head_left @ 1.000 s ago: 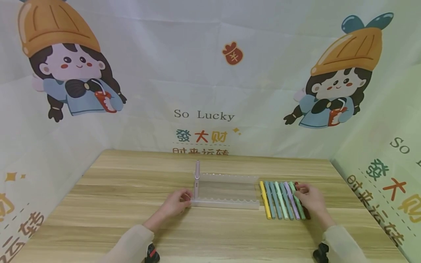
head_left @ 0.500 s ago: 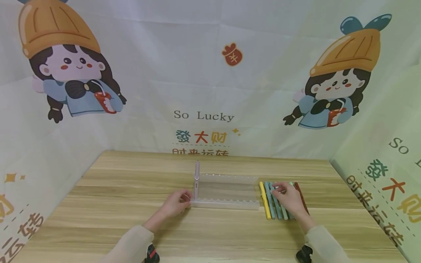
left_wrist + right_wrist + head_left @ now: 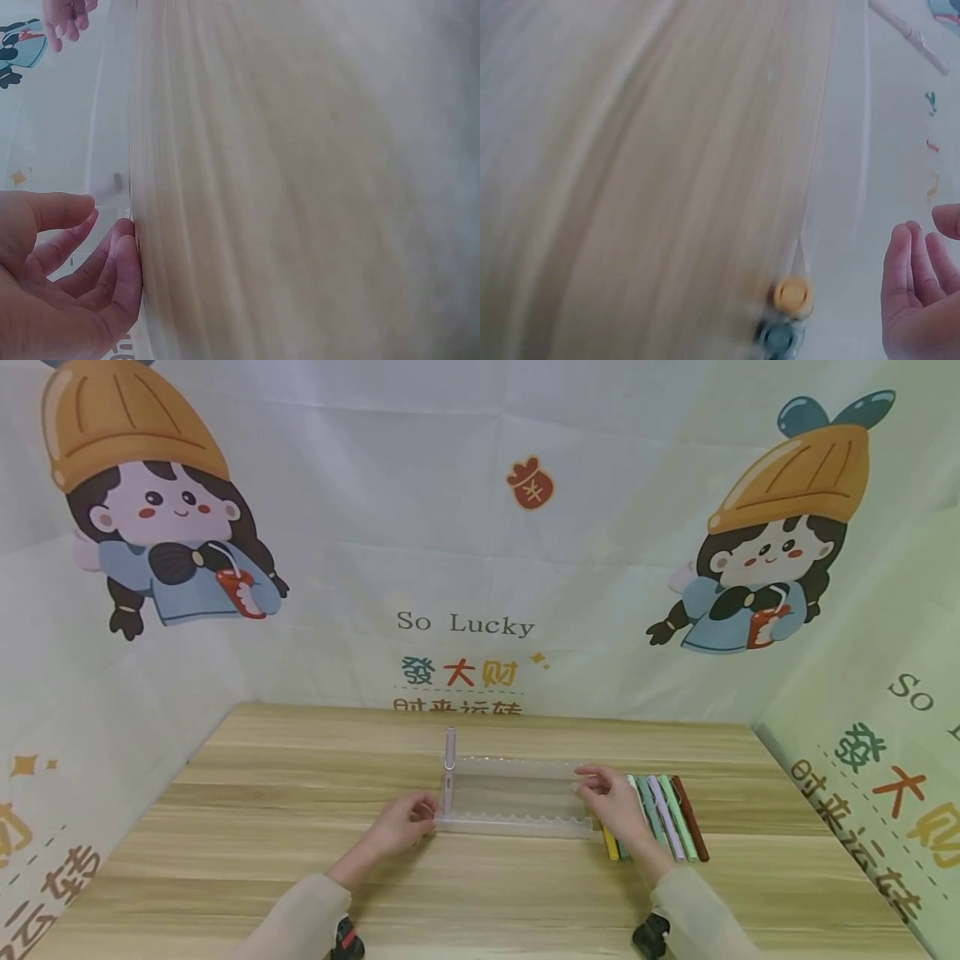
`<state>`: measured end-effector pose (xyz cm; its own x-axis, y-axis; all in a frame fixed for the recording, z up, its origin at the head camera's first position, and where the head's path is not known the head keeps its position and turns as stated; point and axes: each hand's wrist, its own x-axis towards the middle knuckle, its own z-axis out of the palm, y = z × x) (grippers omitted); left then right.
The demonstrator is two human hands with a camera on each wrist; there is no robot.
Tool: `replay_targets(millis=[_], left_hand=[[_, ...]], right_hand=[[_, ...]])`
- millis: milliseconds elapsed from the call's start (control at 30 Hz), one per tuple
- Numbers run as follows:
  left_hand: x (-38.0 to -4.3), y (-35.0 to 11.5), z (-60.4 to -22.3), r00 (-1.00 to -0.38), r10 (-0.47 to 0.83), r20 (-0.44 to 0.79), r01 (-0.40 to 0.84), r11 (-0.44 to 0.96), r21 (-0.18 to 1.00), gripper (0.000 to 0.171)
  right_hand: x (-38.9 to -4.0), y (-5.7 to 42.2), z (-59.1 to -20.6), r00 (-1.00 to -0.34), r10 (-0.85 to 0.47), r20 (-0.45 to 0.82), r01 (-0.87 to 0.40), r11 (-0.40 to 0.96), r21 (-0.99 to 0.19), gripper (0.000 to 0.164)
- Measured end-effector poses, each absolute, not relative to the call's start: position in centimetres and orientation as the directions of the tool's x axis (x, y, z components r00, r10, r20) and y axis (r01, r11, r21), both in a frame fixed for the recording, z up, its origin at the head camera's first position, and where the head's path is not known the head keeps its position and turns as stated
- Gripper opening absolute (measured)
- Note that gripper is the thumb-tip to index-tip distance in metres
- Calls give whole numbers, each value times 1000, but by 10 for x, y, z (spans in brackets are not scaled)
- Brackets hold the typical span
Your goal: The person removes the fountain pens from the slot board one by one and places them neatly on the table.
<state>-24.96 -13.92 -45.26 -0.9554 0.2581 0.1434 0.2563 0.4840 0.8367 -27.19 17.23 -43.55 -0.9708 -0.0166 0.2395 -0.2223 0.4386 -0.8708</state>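
Note:
A clear plastic pen rack (image 3: 517,828) with notched edges lies at the middle of the table. One pale pink pen (image 3: 449,772) rests across its left end. My left hand (image 3: 407,821) is at the rack's front left corner, fingertips against the edge and thumb apart from the fingers. Over the right end of the rack hovers my right hand (image 3: 617,802), its fingers loosely extended with nothing between them in the right wrist view. Under and beside that hand lie a yellow pen (image 3: 611,845), a purple pen (image 3: 666,818), a dark red pen (image 3: 692,818) and several green and teal ones, partly covered.
The wood-grain table (image 3: 480,902) ends at a printed cloth backdrop (image 3: 337,568) behind and at both sides. In the right wrist view the yellow pen's end (image 3: 793,295) and a teal pen's end (image 3: 778,339) show near the lower edge.
My right hand has moved left from the dark red pen, across the row of pens, to the rack's right end. The left hand and the pink pen have stayed put.

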Motion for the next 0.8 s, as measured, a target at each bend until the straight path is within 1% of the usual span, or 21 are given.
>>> replay_targets(millis=[133,267,567,700,800], left_hand=[[-249,-139,-451,-957,253,140,250,481,840,12],[-249,-138,-452,-959,250,133,242,478,844,12],[-250,-138,-453,-955,261,138,252,474,844,13],[-250,-139,-453,-954,264,140,254,469,846,13],[-250,-139,-453,-955,262,138,250,465,849,13]], right_hand=[[-275,159,-436,-965,-35,259,-255,344,-904,25],[-277,146,-435,-959,-60,276,-281,296,-913,25],[-282,120,-434,-957,-79,280,-290,276,-916,24],[-271,107,-417,-957,-102,270,-288,277,-917,25],[-273,98,-417,-962,-113,248,-270,283,-920,27]])
